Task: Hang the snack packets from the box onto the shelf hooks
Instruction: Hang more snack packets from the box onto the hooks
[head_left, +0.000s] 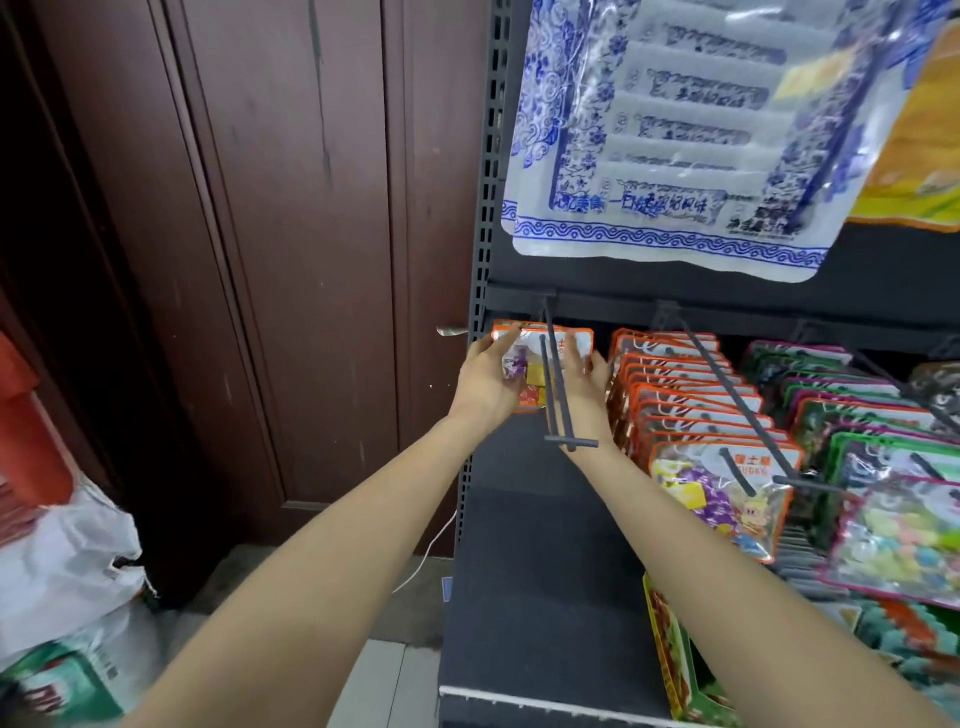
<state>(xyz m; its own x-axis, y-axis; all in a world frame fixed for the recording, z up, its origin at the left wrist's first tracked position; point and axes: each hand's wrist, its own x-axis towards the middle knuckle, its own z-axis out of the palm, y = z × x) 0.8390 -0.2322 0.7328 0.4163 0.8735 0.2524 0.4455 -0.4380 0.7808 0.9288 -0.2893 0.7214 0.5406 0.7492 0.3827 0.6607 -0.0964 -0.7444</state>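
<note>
1. Both hands are on one orange-edged candy packet (535, 364) at the back of the leftmost hook (558, 395), near the shelf rail.
2. Left hand (488, 379) grips its left edge; right hand (584, 376) curls round the right edge.
3. The hook's long axis points out toward the person, so I'd guess the packet only slides along that line; neither hand is nearer.
</note>
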